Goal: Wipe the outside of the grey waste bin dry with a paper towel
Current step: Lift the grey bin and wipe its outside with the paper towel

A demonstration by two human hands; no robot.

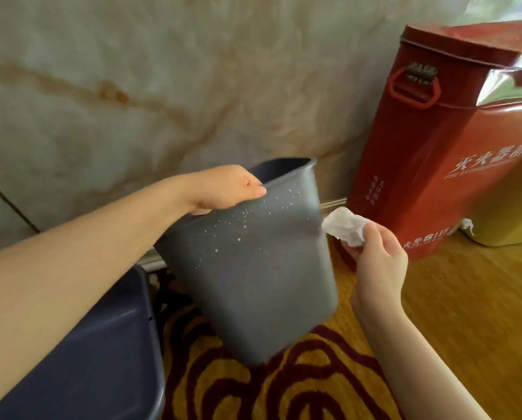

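Note:
The grey waste bin [253, 268] hangs tilted above the carpet, its mouth toward the wall. Water drops speckle the upper part of its near side. My left hand [223, 189] grips the bin's top rim, fingers over the edge. My right hand [374, 259] is just right of the bin, pinching a crumpled white paper towel [346, 227]. The towel sits right at the bin's right edge; contact cannot be told.
A tall red fire extinguisher box [429, 153] stands against the marble wall [132, 86] at right, a yellow container [508, 213] beside it. A dark blue bin [96, 353] sits at lower left. Patterned yellow and maroon carpet [284, 389] lies below.

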